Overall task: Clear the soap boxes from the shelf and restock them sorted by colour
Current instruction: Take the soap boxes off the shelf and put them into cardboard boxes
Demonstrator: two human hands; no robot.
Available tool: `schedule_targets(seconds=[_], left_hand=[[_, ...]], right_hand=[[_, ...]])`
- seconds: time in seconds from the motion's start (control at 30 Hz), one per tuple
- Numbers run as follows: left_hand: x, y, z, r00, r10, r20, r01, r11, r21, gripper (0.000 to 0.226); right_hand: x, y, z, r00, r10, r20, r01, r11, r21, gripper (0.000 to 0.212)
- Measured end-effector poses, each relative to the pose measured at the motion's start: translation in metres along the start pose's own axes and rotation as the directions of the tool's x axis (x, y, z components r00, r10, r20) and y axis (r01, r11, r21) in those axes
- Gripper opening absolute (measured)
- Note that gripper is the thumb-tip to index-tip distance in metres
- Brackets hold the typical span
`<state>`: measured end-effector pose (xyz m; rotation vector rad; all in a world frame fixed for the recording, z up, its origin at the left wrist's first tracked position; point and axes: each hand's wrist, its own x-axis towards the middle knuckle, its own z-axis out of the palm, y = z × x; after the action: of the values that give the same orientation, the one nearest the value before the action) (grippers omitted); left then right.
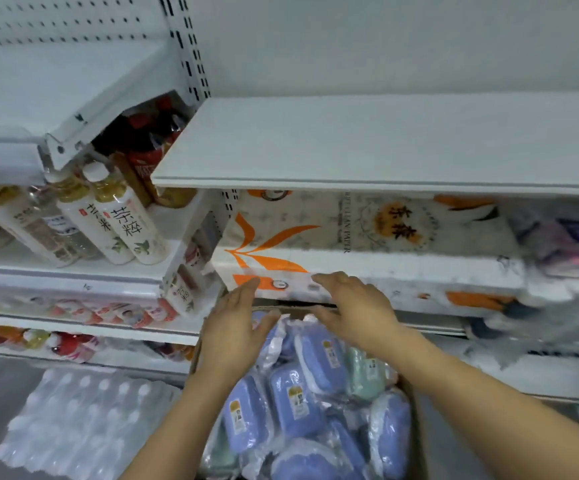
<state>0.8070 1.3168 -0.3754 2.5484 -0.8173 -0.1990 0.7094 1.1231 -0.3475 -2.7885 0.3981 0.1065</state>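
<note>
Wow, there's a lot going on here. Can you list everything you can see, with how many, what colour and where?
Blue soap boxes: several, plastic-wrapped, piled in the box below the hands.
Green soap box: at least one, pale green, right side of the pile.
Cardboard box: one, brown, holding the soap boxes.
Empty shelf: one, white, upper right.
Paper packs: white with orange leaves, under that shelf.
Tea bottles: several, white labels, left shelf.
Water bottle pack: one, clear, floor left.
Left hand: open, above the pile.
Right hand: open, above the pile.

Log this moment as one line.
left hand: open | right hand: open | both over soap boxes in carton | top shelf: bare
</note>
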Motion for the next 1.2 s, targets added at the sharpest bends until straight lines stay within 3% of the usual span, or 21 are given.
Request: schedule_targets(seconds=[0.2, 0.4, 0.67, 0.93, 1.1, 1.2], left_hand=[[-0.073, 0.169, -0.037, 0.913, 0.300, -0.275, -0.288, 0.954, 0.085, 0.070], [-0.140, 0.333, -0.007, 0.818, 0.459, -0.347, -0.469, 0.881, 0.062, 0.072], [-0.150, 0.517, 0.032, 0.692, 0.660, -0.293, -0.659, 0.743, 0.115, 0.075], [-0.077, 0.685, 0.081, 0.530, 0.793, -0.302, -0.781, 0.595, 0.192, 0.073], [0.000, 0.784, 0.133, 0.508, 0.821, -0.261, -0.770, 0.569, 0.288, 0.080], [0.053, 0.838, 0.162, 0.554, 0.803, -0.218, -0.733, 0.595, 0.329, 0.082]], right_hand=[[-0.167, 0.073, -0.101, 0.902, -0.008, -0.432, 0.001, 1.000, -0.016, 0.053], [-0.325, 0.168, -0.172, 0.749, -0.008, -0.662, -0.074, 0.993, -0.096, 0.052], [-0.446, 0.298, -0.241, 0.649, 0.105, -0.754, -0.308, 0.942, -0.134, 0.061], [-0.490, 0.462, -0.308, 0.618, 0.225, -0.753, -0.549, 0.809, -0.209, 0.074], [-0.466, 0.589, -0.369, 0.635, 0.227, -0.738, -0.574, 0.778, -0.255, 0.076], [-0.442, 0.663, -0.404, 0.654, 0.260, -0.710, -0.589, 0.764, -0.264, 0.068]])
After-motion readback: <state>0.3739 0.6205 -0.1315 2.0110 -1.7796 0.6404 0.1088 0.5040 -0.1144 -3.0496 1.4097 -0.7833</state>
